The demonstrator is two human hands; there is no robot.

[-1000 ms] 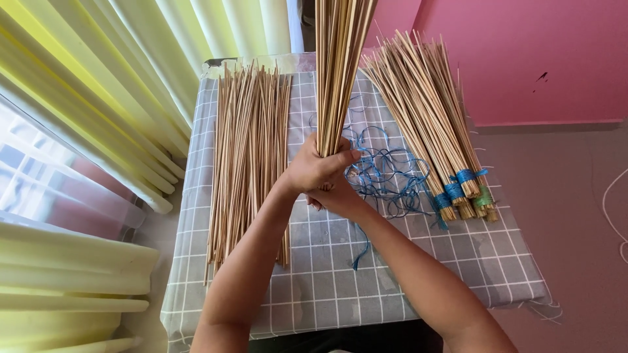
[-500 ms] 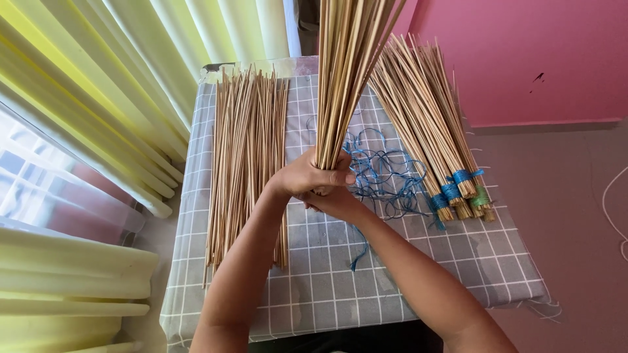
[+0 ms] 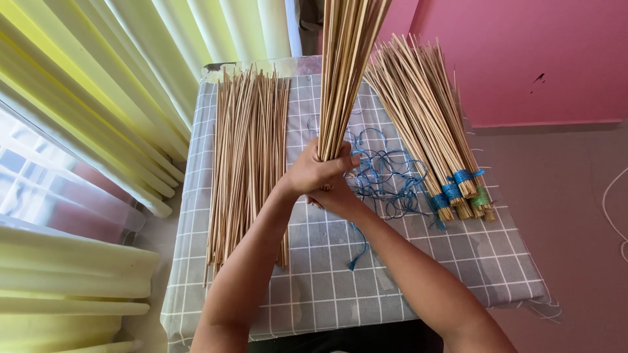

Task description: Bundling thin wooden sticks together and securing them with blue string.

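Note:
Both hands grip one upright bundle of thin wooden sticks at its lower end, above the middle of a table. My left hand wraps the bundle's base from the left. My right hand sits just under and behind it, partly hidden. To the left, a pile of loose sticks lies flat on the grey checked cloth. On the right lie bundles of sticks tied with blue and green string. Loose blue string is tangled beside my hands.
Pale yellow curtains hang along the left of the table. A pink wall and grey floor lie to the right. A white cord trails on the floor at the right edge.
The upright bundle has tilted slightly to the right at its top, and my hands have shifted a little on its base. The piles on the table are unchanged.

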